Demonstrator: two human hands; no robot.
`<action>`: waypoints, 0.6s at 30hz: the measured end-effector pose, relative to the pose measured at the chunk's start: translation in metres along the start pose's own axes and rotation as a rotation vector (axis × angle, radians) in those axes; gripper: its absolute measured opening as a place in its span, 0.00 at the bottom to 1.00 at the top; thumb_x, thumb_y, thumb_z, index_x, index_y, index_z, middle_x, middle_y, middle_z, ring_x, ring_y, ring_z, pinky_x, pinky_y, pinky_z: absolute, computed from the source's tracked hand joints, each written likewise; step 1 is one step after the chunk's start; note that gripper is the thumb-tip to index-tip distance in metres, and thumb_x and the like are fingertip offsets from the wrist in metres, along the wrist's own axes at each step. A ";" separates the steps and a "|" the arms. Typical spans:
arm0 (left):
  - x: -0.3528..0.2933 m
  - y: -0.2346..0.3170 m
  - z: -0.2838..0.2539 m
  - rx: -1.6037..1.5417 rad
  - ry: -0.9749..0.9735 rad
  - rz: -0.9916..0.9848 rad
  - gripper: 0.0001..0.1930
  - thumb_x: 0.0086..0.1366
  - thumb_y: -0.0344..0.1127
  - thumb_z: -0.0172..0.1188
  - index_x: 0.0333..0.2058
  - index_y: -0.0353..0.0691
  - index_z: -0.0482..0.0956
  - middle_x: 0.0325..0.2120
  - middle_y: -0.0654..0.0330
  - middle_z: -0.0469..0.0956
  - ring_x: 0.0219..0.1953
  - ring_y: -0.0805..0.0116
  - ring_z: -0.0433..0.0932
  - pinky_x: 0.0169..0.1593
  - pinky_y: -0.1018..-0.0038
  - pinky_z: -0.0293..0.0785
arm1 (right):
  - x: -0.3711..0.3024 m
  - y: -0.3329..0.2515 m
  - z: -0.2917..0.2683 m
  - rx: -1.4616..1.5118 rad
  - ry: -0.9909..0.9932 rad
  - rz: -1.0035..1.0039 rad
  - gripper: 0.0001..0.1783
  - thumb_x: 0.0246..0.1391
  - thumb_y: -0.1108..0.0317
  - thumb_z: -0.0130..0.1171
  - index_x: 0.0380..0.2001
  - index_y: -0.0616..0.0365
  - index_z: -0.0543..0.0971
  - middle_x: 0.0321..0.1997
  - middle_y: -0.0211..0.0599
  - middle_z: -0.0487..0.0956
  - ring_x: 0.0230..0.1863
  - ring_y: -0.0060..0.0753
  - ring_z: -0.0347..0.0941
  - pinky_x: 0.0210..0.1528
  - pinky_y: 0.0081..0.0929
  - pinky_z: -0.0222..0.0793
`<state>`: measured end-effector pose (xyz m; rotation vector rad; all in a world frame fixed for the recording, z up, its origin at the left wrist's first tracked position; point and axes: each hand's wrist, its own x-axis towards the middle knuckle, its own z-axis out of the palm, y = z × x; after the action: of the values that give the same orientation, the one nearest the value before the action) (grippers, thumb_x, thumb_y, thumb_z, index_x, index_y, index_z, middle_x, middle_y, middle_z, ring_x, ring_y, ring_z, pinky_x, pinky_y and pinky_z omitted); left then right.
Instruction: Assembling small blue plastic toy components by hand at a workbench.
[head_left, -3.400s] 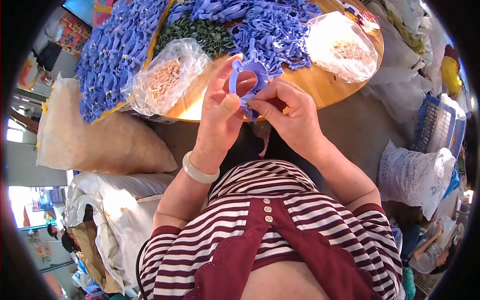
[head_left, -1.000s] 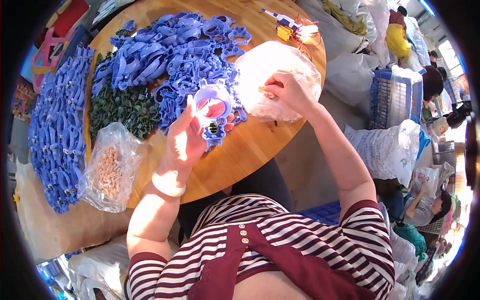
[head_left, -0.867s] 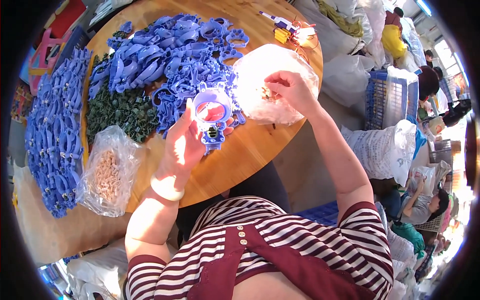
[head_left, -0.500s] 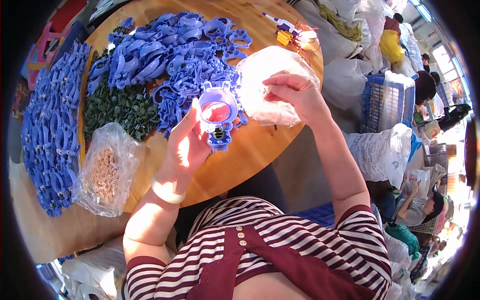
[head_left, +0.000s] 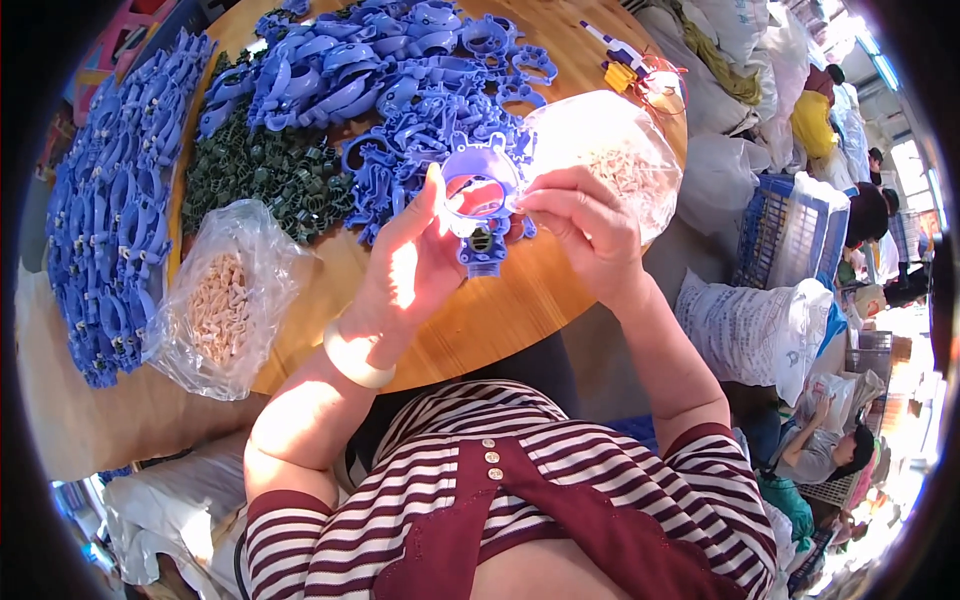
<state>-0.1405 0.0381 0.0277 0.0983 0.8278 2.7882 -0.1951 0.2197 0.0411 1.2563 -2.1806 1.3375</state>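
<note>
In my left hand [head_left: 412, 262] is a blue plastic ring-shaped part [head_left: 476, 162], with small ears on top and a dark green piece set in its lower body. It is held upright above the near edge of the table. My right hand [head_left: 590, 225] meets the ring's right side with fingertips pinched; whatever is between them is too small to make out. Just beyond that hand lies a clear plastic bag [head_left: 570, 125] holding small pale pieces [head_left: 622, 172]. A heap of blue plastic parts [head_left: 425, 110] spreads behind the held one, beside a pile of dark green pieces [head_left: 265, 185].
Another bag of pale pieces [head_left: 218, 310] sits at the left table edge [head_left: 430, 355]. Rows of blue parts [head_left: 120, 220] cover a surface further left. A white-and-purple tool [head_left: 605, 42] lies far right. White sacks [head_left: 755, 325] and a blue crate [head_left: 765, 225] stand on the right; people are beyond.
My right hand has come down from over the bag to the ring's right side. The blue part stays in my left hand. The view has shifted, so the table sits slightly higher and further right.
</note>
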 end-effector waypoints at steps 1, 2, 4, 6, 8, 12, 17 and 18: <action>0.000 0.000 0.000 -0.003 0.004 0.002 0.30 0.63 0.54 0.47 0.51 0.32 0.63 0.43 0.53 0.72 0.44 0.59 0.73 0.52 0.64 0.67 | -0.001 0.001 0.000 -0.078 -0.033 -0.082 0.09 0.42 0.82 0.59 0.31 0.64 0.78 0.33 0.37 0.75 0.35 0.32 0.74 0.35 0.22 0.69; -0.001 -0.001 0.000 -0.031 0.017 0.004 0.29 0.63 0.54 0.48 0.51 0.32 0.63 0.43 0.53 0.72 0.44 0.59 0.73 0.52 0.64 0.67 | -0.001 -0.001 0.002 -0.075 -0.037 -0.081 0.09 0.42 0.82 0.59 0.31 0.64 0.78 0.33 0.37 0.75 0.35 0.32 0.74 0.35 0.22 0.69; -0.001 -0.001 -0.001 -0.062 0.033 0.006 0.29 0.63 0.53 0.48 0.51 0.32 0.63 0.43 0.53 0.72 0.44 0.59 0.73 0.52 0.63 0.67 | -0.001 -0.006 0.003 -0.170 -0.025 -0.109 0.11 0.40 0.82 0.61 0.31 0.63 0.78 0.31 0.37 0.75 0.33 0.33 0.74 0.32 0.22 0.69; 0.000 -0.002 -0.002 -0.045 0.055 0.020 0.28 0.63 0.52 0.48 0.50 0.32 0.64 0.44 0.52 0.72 0.45 0.60 0.73 0.52 0.63 0.68 | 0.000 -0.007 0.001 -0.210 -0.017 -0.109 0.11 0.39 0.82 0.62 0.30 0.62 0.78 0.31 0.36 0.75 0.33 0.32 0.74 0.32 0.22 0.69; 0.000 -0.001 0.000 -0.018 0.035 0.035 0.27 0.63 0.51 0.48 0.50 0.32 0.64 0.44 0.52 0.72 0.46 0.60 0.73 0.52 0.63 0.68 | 0.000 -0.007 0.002 -0.250 -0.005 -0.108 0.11 0.39 0.82 0.63 0.30 0.62 0.78 0.31 0.36 0.75 0.32 0.32 0.74 0.32 0.21 0.70; 0.001 -0.001 -0.003 -0.013 -0.002 0.040 0.27 0.63 0.50 0.49 0.51 0.32 0.64 0.44 0.52 0.72 0.46 0.61 0.73 0.52 0.63 0.67 | -0.001 -0.005 0.003 -0.093 0.026 0.061 0.09 0.39 0.82 0.62 0.27 0.62 0.77 0.30 0.35 0.76 0.32 0.28 0.74 0.34 0.19 0.69; 0.000 0.000 -0.003 -0.014 0.008 0.046 0.26 0.64 0.49 0.48 0.51 0.32 0.64 0.44 0.52 0.72 0.47 0.61 0.73 0.53 0.64 0.67 | -0.003 -0.006 0.005 0.068 0.077 0.160 0.08 0.40 0.83 0.61 0.28 0.64 0.76 0.31 0.34 0.76 0.34 0.23 0.73 0.37 0.17 0.67; 0.000 0.000 -0.003 -0.018 0.005 0.047 0.26 0.64 0.49 0.48 0.51 0.32 0.64 0.44 0.52 0.72 0.47 0.61 0.73 0.53 0.65 0.67 | -0.003 -0.011 0.007 0.175 0.120 0.289 0.08 0.42 0.83 0.60 0.29 0.65 0.76 0.32 0.33 0.76 0.35 0.22 0.73 0.37 0.17 0.68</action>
<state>-0.1412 0.0367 0.0250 0.1088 0.8124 2.8403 -0.1832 0.2134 0.0419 0.9109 -2.2645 1.7007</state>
